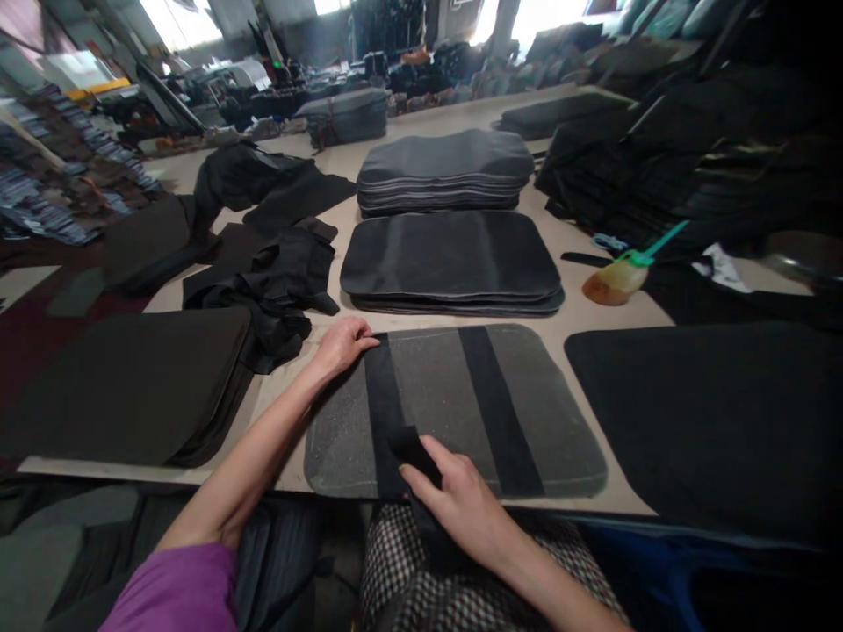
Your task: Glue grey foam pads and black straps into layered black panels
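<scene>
A dark grey panel with rounded corners (438,377) lies flat at the front of the table, with two black strips (497,408) running across it from back to front. My left hand (346,345) pinches at the far end of the left black strip (382,386), at the panel's back edge. Over the near end of that strip, my right hand (461,491) grips a loose black strip (414,446), its fingers wrapped round it. Part of the loose strip hangs below my right hand toward the table's edge.
Behind the panel stand two stacks of similar panels (451,254). More panels lie at the left (132,377) and right (711,404). Black scraps (283,263) lie back left. A plastic bottle with a green spout (616,279) sits back right.
</scene>
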`<state>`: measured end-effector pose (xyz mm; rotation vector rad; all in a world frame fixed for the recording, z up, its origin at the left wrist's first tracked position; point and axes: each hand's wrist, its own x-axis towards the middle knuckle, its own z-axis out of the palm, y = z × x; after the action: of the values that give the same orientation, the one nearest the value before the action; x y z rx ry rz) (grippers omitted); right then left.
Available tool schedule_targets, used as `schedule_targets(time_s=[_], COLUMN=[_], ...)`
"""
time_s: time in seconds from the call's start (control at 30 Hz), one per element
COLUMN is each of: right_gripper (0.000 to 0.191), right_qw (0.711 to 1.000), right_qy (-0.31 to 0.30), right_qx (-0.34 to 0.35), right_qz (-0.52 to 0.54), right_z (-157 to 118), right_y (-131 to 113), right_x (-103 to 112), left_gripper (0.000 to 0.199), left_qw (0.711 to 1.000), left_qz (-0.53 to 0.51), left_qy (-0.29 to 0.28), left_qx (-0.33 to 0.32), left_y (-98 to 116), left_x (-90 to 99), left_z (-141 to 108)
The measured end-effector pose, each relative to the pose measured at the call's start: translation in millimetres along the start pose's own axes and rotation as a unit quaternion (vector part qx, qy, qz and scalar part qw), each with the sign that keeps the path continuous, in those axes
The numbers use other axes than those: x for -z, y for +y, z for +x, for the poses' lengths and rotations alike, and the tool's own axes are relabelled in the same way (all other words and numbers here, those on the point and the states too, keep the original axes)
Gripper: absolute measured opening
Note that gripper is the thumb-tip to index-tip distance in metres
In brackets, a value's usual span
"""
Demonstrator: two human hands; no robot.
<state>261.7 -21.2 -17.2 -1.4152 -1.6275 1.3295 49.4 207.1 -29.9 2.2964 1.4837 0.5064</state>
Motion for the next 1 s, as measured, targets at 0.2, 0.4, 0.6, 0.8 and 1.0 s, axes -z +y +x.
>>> schedule_targets(time_s=[0.2, 0.4, 0.6, 0.8, 1.0], right_gripper=[0.027, 0.024, 0.024, 0.022, 0.018], right_qw=[1.0, 1.0, 1.0, 0.999, 0.999], right_qy=[0.0, -0.007, -0.026, -0.031, -0.045], right_qx=[0.0, 0.004, -0.009, -0.01, -0.006], right_qz=[-0.018, -0.008, 0.015, 0.015, 0.001], right_z=[1, 4, 4, 6, 10], right_y=[3, 1, 1, 9, 7], right_x=[-8, -11, -8, -11, -22], left_gripper=[0.028, 0.027, 0.018, 0.029, 0.04], left_qw=[1.0, 1.0, 0.997, 0.979, 0.969], left_qz=[0.005, -0.002, 0.065, 0.171, 0.214], left_qy=[-0.018, -0.02, 0.022, -0.008, -0.008], left_qx=[-0.001, 0.006, -0.043, -0.112, -0.121], left_y=[-2, -3, -3, -3, 4], left_x=[0.4, -0.9, -6.9, -15.5, -11.9], left_z=[4, 7, -1, -16, -35])
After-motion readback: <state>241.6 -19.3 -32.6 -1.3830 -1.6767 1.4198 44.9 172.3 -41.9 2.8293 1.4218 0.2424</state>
